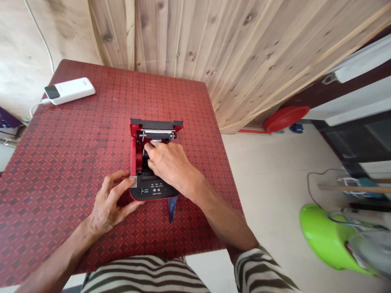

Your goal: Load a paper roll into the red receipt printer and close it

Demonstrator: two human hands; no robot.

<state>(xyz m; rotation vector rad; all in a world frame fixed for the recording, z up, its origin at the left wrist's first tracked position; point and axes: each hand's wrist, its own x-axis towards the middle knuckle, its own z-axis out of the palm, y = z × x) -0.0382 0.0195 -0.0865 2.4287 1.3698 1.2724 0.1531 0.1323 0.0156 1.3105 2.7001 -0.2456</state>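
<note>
A small red and black printer (155, 185), with buttons and a little display on its front panel, sits on the table with its lid (156, 124) raised. My left hand (111, 199) grips its front left corner, the fingers on the corner and side and the thumb along the front edge. Inside the bay (139, 158) are the curled fingers of my right hand (172, 162). That hand covers much of the interior, so whatever its fingertips hold is hidden. A pointed dark blue piece (172, 209) pokes out from beneath the printer's front.
The red patterned table (100, 134) meets a wooden plank wall (183, 44) at the back. A white power bank (71, 91) with a cable lies at the far left. On the floor to the right are a bright green tub (324, 240) and a red basin (285, 118).
</note>
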